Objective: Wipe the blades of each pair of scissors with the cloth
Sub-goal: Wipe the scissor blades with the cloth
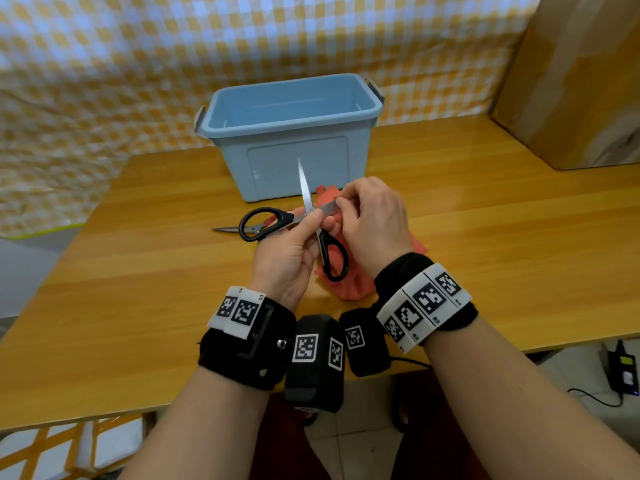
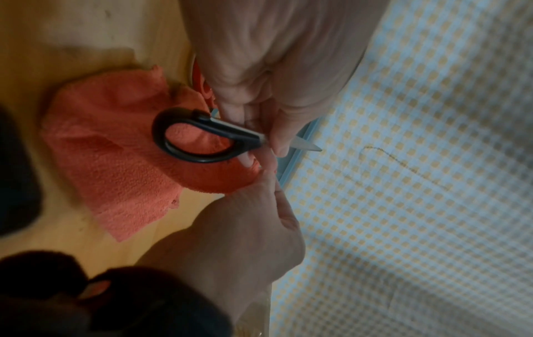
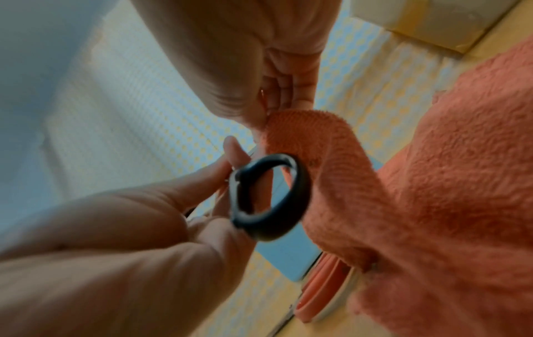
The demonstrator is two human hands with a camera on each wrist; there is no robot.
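Black-handled scissors point(image 1: 313, 216) are spread wide open above the table. One blade points up; the other runs right. My left hand point(image 1: 317, 221) grips them at the pivot, and in the left wrist view one handle loop point(image 2: 161, 139) hangs below its fingers point(image 2: 278, 146). My right hand point(image 1: 343, 204) pinches a fold of the orange cloth point(image 3: 303, 127) at the sideways blade; the cloth's remainder point(image 1: 349, 285) lies on the table under both hands. A second pair point(image 1: 225, 229) lies on the table pointing left, its orange handle point(image 3: 320, 280) mostly hidden.
A blue plastic bin point(image 1: 287, 128), nothing visible inside, stands just behind the hands on the wooden table point(image 1: 502, 220). A large cardboard box point(image 1: 571, 81) sits at the back right. A yellow checked sheet hangs behind.
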